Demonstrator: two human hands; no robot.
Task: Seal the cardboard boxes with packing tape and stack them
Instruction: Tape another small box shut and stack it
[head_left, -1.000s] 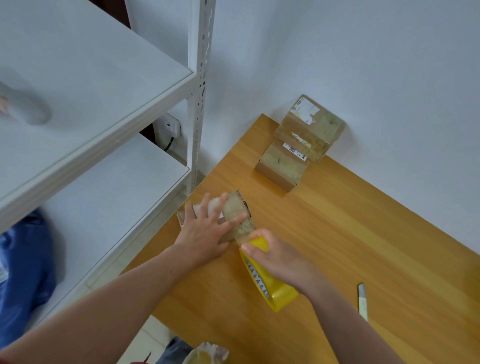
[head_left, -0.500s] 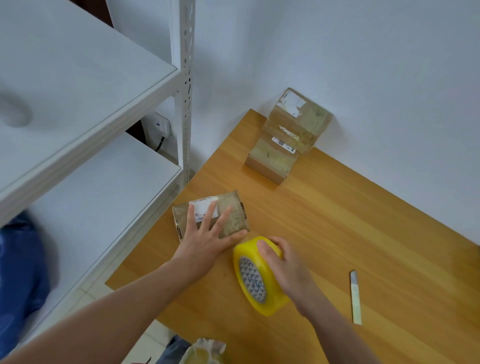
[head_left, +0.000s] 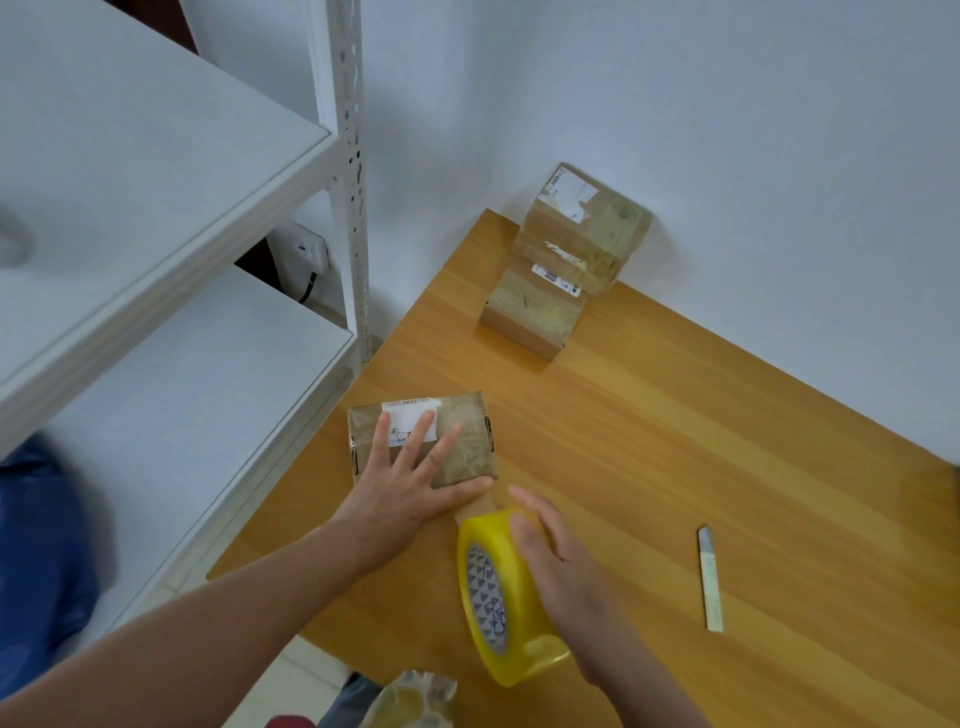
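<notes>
A small cardboard box (head_left: 467, 441) with a white label lies flat near the left edge of the wooden table (head_left: 701, 467). My left hand (head_left: 410, 488) rests on top of it with straight, spread fingers. A yellow roll of packing tape (head_left: 498, 608) stands on edge in front of the box, with a strip of tape running from it to the box's near side. My right hand (head_left: 556, 561) lies over the roll's top, fingers fairly straight. Two taped boxes (head_left: 571, 260) sit stacked against the wall at the table's far corner.
A small cutter blade (head_left: 709, 579) lies on the table to the right of the roll. A white metal shelf unit (head_left: 156, 208) stands close on the left. A crumpled bag (head_left: 410, 701) shows at the bottom edge.
The box went from tilted up to lying flat under my left hand. My right hand drew the tape roll back toward me and now lies over it more loosely.
</notes>
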